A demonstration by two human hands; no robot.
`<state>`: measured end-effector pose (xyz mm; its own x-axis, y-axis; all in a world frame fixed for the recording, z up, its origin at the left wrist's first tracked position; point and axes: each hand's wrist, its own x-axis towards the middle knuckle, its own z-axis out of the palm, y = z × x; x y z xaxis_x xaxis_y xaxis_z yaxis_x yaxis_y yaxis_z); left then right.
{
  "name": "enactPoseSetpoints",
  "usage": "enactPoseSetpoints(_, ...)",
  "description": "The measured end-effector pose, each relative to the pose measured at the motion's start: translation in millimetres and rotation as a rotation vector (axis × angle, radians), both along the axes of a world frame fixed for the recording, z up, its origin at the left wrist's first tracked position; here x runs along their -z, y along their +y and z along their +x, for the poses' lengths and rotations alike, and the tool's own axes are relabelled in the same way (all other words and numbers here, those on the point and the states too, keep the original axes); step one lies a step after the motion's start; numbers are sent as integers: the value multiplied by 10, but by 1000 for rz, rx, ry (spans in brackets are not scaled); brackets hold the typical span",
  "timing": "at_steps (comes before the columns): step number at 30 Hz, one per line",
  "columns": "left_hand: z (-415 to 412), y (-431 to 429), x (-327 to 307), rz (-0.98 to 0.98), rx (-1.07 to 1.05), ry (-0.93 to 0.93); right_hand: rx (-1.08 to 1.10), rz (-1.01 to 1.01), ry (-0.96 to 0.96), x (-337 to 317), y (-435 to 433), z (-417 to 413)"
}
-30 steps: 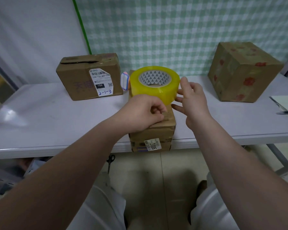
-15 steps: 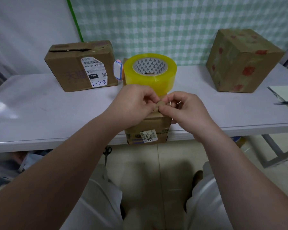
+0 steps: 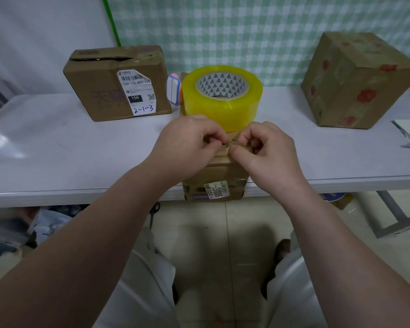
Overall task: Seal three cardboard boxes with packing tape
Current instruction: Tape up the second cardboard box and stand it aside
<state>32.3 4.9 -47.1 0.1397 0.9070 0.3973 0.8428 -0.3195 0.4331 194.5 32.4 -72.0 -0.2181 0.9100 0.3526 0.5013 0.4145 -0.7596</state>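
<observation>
Your left hand and right hand pinch flimsy, sticky tape at 6 o'clock of the roll; hold its edges.

2 bare forearms, white trousers, 1 dark shoe.

tape roll blocks reach; table sides open.

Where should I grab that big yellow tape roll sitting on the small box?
Come from above: the yellow roll of packing tape lies flat on the small cardboard box, its patterned core hole facing up. Probably hook fingers into that hole, thumb on the outer wall, at the far or right side, since the left hand and right hand crowd its near side.
</observation>
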Motion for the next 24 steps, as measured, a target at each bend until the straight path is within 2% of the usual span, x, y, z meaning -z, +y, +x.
enactPoseSetpoints(8,-20,15,11,-1,30,8,-26,-177,123,-34,59,16)
enactPoseSetpoints(12,-22,18,4,-6,31,17,-24,-241,99,-88,99,33)
enactPoseSetpoints(19,-27,10,-4,-21,47,3,35,-224,67,-71,121,-31)
enactPoseSetpoints(24,-34,7,4,-15,49,-9,-34,-228,230,-3,68,22)
